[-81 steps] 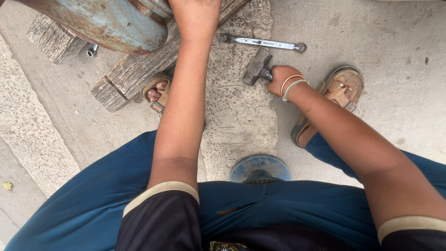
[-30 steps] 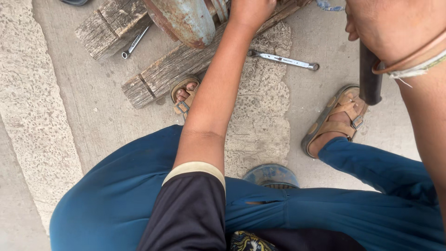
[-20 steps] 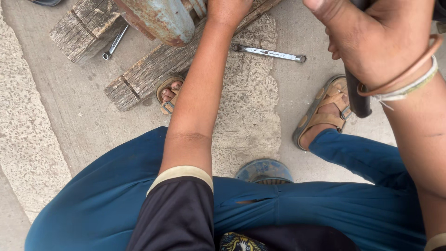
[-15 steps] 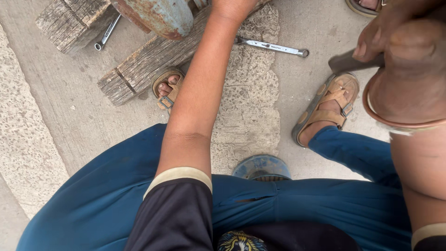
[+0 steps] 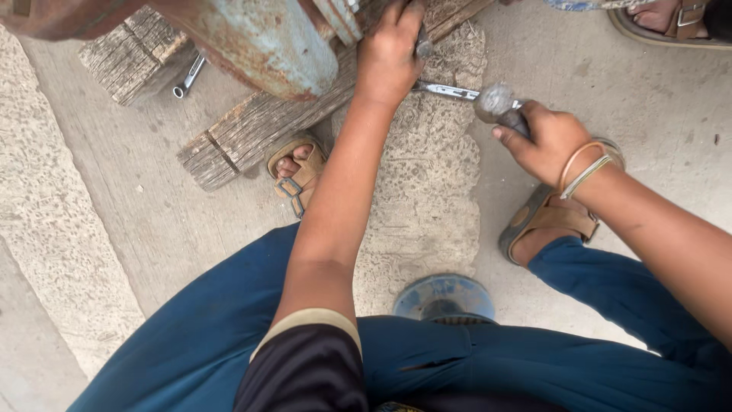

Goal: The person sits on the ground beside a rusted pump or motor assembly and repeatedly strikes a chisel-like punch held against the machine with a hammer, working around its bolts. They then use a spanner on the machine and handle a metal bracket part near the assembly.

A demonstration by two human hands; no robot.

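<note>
Against the rusty blue-grey housing [image 5: 259, 42] at the top of the view, the left hand [image 5: 389, 53] is closed around a thin metal rod [image 5: 422, 46], holding it beside the housing's rim. Just to the right, the right hand [image 5: 545, 141] grips a hammer [image 5: 499, 103] by its handle, with the round steel head close to the rod and lying over a wrench [image 5: 450, 91] on the concrete floor [image 5: 114, 198]. Wooden blocks [image 5: 252, 130] bear the housing; a socket tool [image 5: 187, 76] lies between them. Sandalled feet [image 5: 297, 172] flank the arms, and a round blue metal disc [image 5: 444, 297] sits by the knees.
</note>
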